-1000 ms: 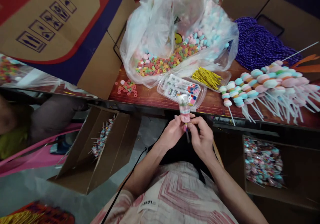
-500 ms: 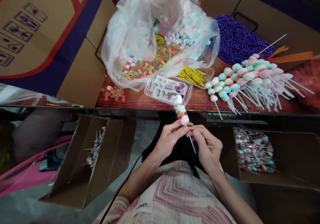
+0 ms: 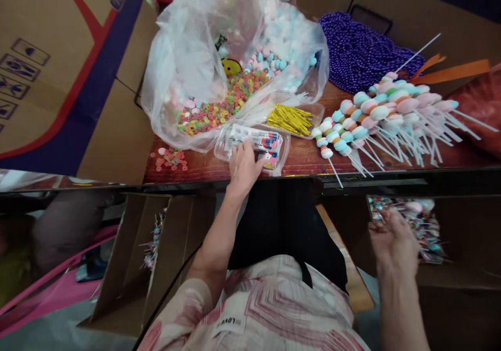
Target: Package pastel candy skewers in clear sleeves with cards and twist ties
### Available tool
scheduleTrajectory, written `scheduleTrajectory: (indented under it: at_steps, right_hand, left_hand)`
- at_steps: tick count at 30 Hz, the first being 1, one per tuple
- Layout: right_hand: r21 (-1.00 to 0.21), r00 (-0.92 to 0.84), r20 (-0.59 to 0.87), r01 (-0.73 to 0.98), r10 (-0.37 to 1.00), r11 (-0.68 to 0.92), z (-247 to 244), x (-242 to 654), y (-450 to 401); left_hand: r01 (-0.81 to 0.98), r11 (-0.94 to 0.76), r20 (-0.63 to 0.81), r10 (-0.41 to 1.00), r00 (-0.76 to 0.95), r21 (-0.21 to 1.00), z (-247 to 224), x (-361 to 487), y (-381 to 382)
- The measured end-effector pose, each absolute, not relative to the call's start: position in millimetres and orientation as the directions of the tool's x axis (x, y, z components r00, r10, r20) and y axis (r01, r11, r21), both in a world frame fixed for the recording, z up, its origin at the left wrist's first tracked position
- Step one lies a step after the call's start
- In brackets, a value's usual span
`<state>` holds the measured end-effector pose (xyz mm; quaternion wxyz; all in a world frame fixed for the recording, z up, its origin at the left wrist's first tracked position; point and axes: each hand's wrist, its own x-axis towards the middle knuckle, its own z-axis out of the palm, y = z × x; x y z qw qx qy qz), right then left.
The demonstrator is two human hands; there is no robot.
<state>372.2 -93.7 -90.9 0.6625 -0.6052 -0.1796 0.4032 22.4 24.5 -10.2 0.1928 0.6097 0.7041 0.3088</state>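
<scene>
Left hand (image 3: 243, 167) reaching forward over the counter (image 3: 301, 158) edge, fingers spread and resting on the clear tray of printed stickers (image 3: 254, 141), at about 12 o'clock from the body. Nothing clamped yet; fingertips look flat on the top sheets. Right hand (image 3: 393, 239) down at 3 o'clock over the carton of wrapped candy sticks (image 3: 415, 223), fingers loosely curled; cannot tell whether anything is gripped, since the fingertips blur into the wrappers.

To do this step well, probably: peel off a single sticker sheet with thumb and forefinger rather than dragging the whole stack; keep the tray pinned so it does not slide off the near edge of the counter. Tray lying just beside the dish of yellow twist ties (image 3: 290, 119) at its 2 o'clock, and touching the sagging plastic bag of ring candies (image 3: 219, 108) at 11 o'clock, so lift straight up to avoid snagging the film. Unwrapped marshmallow skewers (image 3: 376, 116) fanned out at 2 o'clock, well apart from both hands. Purple beads (image 3: 360, 53) heaped behind them.
</scene>
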Motion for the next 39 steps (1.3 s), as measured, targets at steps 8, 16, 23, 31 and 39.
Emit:
scheduleTrajectory:
  at_steps: [8,16,23,31,39]
  right_hand:
    - [-0.974,0.516,-0.197,-0.202,0.834,-0.105,-79,317,-69]
    - [-0.867,0.106,0.272,0.458,0.956,0.196,-21,218,-53]
    - [-0.886,0.034,0.271,0.399,0.962,0.236,-4,183,-33]
    - [-0.991,0.148,0.103,0.104,0.984,0.088,-5,174,-36]
    - [-1.0,0.077,0.011,0.0,0.997,0.011,-19,165,-49]
  left_hand:
    - [0.833,0.039,0.033,0.997,-0.068,0.552,-19,0,58]
    - [0.594,-0.151,0.259,0.961,-0.099,0.79,-19,-1,37]
    - [0.48,-0.196,0.298,0.943,-0.146,0.855,3,17,0]
    - [0.087,-0.088,0.116,0.908,-0.403,0.992,0,47,-65]
    - [-0.736,0.107,-0.41,0.878,-0.245,0.668,-21,56,-66]
